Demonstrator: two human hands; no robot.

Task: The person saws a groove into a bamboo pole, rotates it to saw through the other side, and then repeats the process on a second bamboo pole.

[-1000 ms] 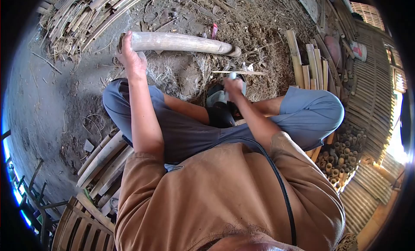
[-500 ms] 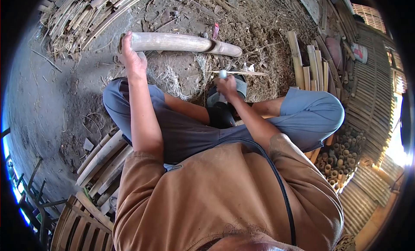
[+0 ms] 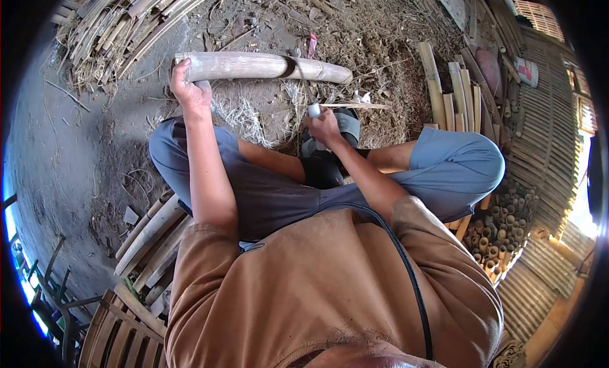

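Observation:
A thick, pale bamboo pole point(image 3: 244, 66) lies crosswise in front of me, with a dark band around its joint. My left hand point(image 3: 189, 92) grips its left end, thumb over the top and the other fingers partly hidden. Closed around a white-handled tool point(image 3: 314, 109) is my right hand point(image 3: 325, 127), just below the pole and right of its middle. A narrow dark strip runs up from near this hand across the pole beside the joint; I cannot tell if it is the tool's blade. Under the right hand, a sandalled foot point(image 3: 347, 124) shows between my crossed legs.
Split bamboo strips point(image 3: 127, 32) are heaped at the upper left. Upright bamboo pieces point(image 3: 458, 92) stand to the right, above a stack of short bamboo tubes point(image 3: 498, 235). More bamboo lengths point(image 3: 152, 235) lie beside my left hip. Fibres and shavings point(image 3: 244, 117) litter the ground.
My right hand has shifted slightly left with the white-handled tool, and a dark strip now crosses the pole. The left hand's thumb has folded over the pole's end, which sits slightly further left.

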